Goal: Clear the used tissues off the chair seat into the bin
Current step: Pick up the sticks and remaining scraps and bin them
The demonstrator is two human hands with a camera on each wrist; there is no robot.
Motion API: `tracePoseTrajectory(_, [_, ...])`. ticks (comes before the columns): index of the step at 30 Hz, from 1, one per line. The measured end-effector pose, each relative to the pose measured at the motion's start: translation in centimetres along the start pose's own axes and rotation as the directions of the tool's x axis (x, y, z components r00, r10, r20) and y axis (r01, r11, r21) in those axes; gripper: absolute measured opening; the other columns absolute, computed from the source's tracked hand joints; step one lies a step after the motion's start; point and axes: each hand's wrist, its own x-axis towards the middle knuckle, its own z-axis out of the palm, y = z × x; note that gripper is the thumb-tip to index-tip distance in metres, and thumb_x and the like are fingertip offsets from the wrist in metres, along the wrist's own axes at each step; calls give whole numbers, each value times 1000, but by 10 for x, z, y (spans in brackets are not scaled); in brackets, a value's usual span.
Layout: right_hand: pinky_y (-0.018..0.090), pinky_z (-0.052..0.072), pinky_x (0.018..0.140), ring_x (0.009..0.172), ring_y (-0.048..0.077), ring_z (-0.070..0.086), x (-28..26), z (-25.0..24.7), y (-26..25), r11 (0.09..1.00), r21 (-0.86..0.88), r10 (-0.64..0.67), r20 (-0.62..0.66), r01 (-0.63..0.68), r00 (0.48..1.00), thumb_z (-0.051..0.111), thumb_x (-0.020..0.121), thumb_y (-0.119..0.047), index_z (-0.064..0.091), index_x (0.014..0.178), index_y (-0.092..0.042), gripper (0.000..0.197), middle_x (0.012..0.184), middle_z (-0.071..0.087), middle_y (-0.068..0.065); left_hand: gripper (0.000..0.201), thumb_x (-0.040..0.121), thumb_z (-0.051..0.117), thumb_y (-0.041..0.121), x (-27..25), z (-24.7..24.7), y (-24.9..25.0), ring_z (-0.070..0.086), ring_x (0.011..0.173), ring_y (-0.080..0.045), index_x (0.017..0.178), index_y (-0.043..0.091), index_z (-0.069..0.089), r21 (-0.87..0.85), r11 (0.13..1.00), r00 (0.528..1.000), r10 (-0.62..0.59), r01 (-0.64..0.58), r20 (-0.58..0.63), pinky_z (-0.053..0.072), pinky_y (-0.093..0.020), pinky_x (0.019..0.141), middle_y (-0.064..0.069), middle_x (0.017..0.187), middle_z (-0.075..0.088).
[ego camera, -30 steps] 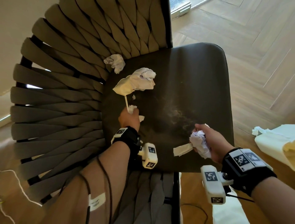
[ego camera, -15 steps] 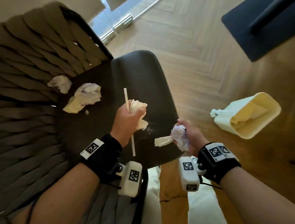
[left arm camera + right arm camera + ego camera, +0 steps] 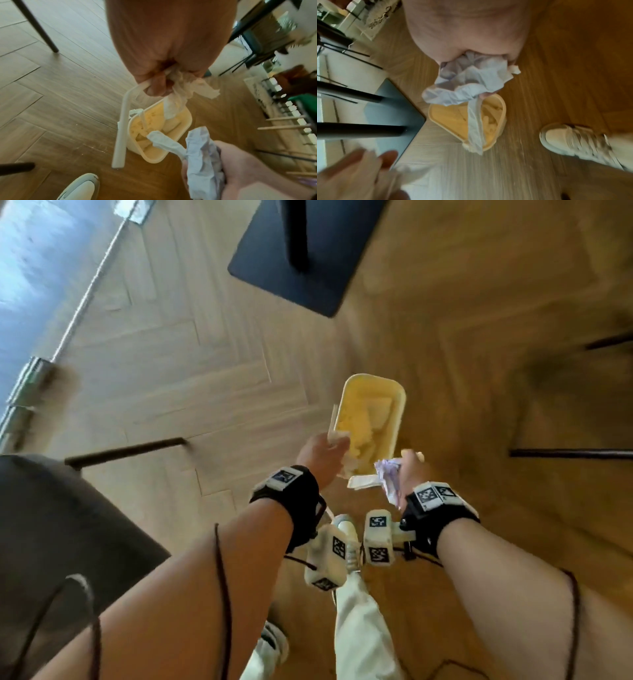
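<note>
- Head view: I've swung away from the chair (image 3: 51, 525); both fists now hang over the bin (image 3: 371, 419) on the floor.
- Left wrist view: my left hand (image 3: 154, 75) clenches a tissue (image 3: 180, 94) and a straw (image 3: 121, 127).
- Right wrist view: my right hand (image 3: 471, 33) grips a crumpled wad (image 3: 471, 81); releasing comes next.

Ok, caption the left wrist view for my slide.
Left hand holds a straw and tissue above the bin.

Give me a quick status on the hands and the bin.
Left hand grips a crumpled tissue and straw; right hand grips a tissue wad. Both over the open bin, nothing dropped yet. Nothing blocking the bin mouth.
</note>
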Motion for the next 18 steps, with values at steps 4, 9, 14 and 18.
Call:
tracePoseTrajectory(4, [38, 48, 83, 92, 31, 60, 37, 5, -25, 998, -40, -42, 147, 48, 988, 41, 92, -40, 62, 93, -8, 38, 101, 61, 19, 33, 93, 48, 37, 64, 48, 13, 64, 73, -34, 101, 8, 61, 230, 973, 999, 27, -22, -21, 52, -38, 69, -20, 87, 67])
tracePoseTrajectory(9, [52, 42, 104, 113, 28, 51, 82, 21, -31, 990, 78, 87, 348, -121, 934, 38, 89, -64, 42, 139, -12, 72, 120, 48, 8, 44, 96, 48, 35, 123, 78, 7, 56, 113, -35, 129, 6, 43, 355, 935, 999, 6, -19, 36, 44, -42, 95, -21, 122, 57])
tracePoseTrajectory(14, [52, 42, 98, 128, 34, 48, 82, 17, -33, 971, 70, 187, 383, -230, 905, 40, 96, -51, 37, 145, -14, 62, 146, 46, 12, 68, 92, 53, 44, 139, 82, 4, 54, 123, -32, 150, 21, 24, 377, 924, 986, -113, 60, 120, 45, -44, 103, -9, 145, 47])
tracePoseTrajectory(18, [47, 42, 96, 117, 30, 54, 72, 4, -40, 977, 59, 171, 356, -205, 919, 43, 98, -39, 46, 139, -9, 51, 133, 55, 15, 57, 97, 48, 35, 127, 70, 13, 53, 124, -28, 149, 24, 28, 251, 963, 983, -129, 93, 130, 45, -41, 101, -6, 146, 45])
